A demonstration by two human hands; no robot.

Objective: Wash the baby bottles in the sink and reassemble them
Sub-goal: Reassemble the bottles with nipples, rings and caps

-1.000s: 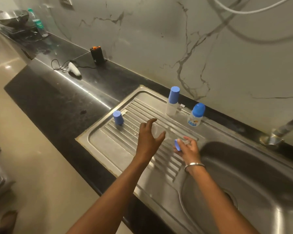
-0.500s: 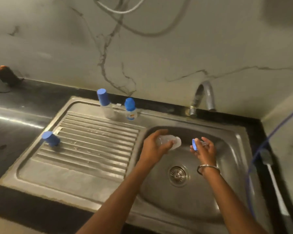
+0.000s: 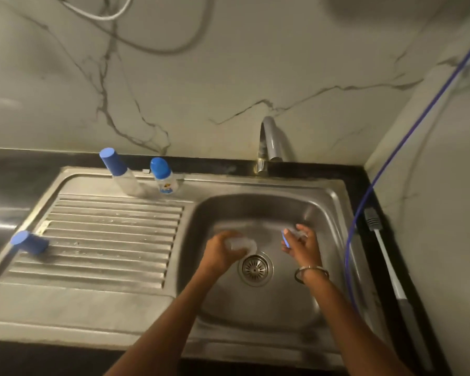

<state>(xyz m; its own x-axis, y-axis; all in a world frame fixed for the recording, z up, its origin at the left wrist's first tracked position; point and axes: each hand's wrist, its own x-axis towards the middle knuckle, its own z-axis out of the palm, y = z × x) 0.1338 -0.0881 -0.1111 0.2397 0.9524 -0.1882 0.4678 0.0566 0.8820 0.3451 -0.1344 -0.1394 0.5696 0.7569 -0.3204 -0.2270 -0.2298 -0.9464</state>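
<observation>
Left hand (image 3: 223, 249) grips a clear, capless bottle (image 3: 242, 244); right hand (image 3: 300, 246) pinches its blue-ringed teat (image 3: 289, 237).

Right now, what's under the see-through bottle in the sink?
Below the clear bottle, gripped in the left hand, lies the sink bowl's steel floor, with the round drain strainer beside it. The spot directly beneath hand and bottle is hidden.
</observation>
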